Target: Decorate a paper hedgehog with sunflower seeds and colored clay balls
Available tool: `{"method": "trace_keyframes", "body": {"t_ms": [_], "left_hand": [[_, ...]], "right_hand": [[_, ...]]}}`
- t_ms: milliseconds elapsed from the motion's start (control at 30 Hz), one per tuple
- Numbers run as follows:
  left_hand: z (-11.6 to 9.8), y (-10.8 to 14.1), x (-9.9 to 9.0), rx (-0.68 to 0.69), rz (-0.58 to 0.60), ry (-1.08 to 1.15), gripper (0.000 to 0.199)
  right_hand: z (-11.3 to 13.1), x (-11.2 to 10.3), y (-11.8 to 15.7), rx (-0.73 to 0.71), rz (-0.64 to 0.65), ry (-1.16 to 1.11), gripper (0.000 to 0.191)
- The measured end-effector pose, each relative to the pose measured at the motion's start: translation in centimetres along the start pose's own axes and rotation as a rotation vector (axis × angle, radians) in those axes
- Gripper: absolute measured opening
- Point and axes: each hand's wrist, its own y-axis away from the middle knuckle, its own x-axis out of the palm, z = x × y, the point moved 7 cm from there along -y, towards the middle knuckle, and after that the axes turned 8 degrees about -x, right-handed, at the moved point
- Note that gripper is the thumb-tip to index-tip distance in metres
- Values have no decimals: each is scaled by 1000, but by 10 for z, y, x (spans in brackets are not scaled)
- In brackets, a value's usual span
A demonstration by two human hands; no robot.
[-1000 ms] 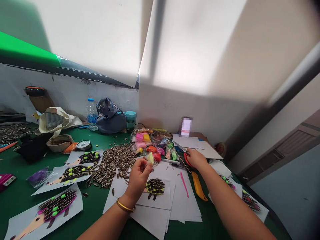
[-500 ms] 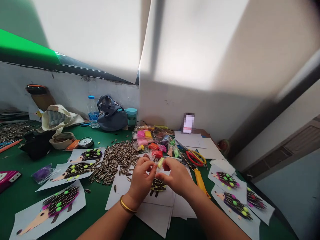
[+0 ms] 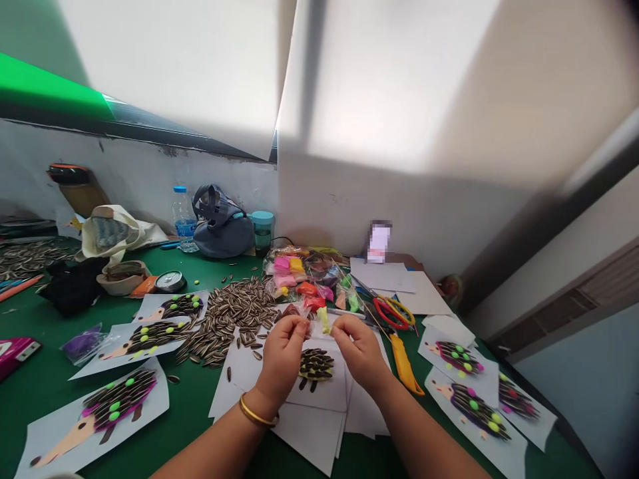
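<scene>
A small clear plastic bag with a lump of pale yellow modelling clay (image 3: 323, 322) is stretched between my two hands. My left hand (image 3: 283, 352) pinches one edge of the bag, thumb against forefinger, with a gold bangle at the wrist. The other side is pinched by my right hand (image 3: 363, 352), close to the clay. Below my fingers lies a white sheet with a hedgehog picture (image 3: 316, 366), its spines made of sunflower seeds over yellow clay. The picture's left part is hidden behind my left hand.
A heap of sunflower seeds (image 3: 237, 309) lies left of the papers. Behind are bagged coloured clays (image 3: 294, 273). Red-handled scissors (image 3: 389, 313) and a yellow cutter (image 3: 405, 366) lie right. Finished hedgehog cards (image 3: 117, 406) flank both sides. A water bottle (image 3: 184, 223) stands at the back.
My hands have moved apart, and the bag with the yellow clay now shows between them. My right fingers have closed into a pinch. More of the hedgehog picture is visible.
</scene>
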Motion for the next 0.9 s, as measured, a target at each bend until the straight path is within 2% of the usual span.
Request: {"method": "trace_keyframes", "body": {"t_ms": [133,233,333,467,567,700,800,900], "left_hand": [[15,-1,3,-200,-19,316,25],[17,-2,7,-245,24,371,25],[8,-3,6,-114,60,172,22],[-1,1,9,39,108,-177,33],[-4,3,9,88,121,-321,19],[-10,5,12,175,149,-381,13],[-14,8,15,233,170,-394,12],[-8,2,8,149,109,-293,14]], "right_hand": [[-20,0,0,154,-73,-183,19],[-25,3,0,195,-47,-205,20],[-21,3,0,144,8,-70,16],[-10,7,2,-6,71,127,7],[-5,11,4,-56,102,186,9],[-3,13,5,-38,141,276,8],[-2,14,5,-47,188,285,21],[-1,12,4,-74,189,215,27]]}}
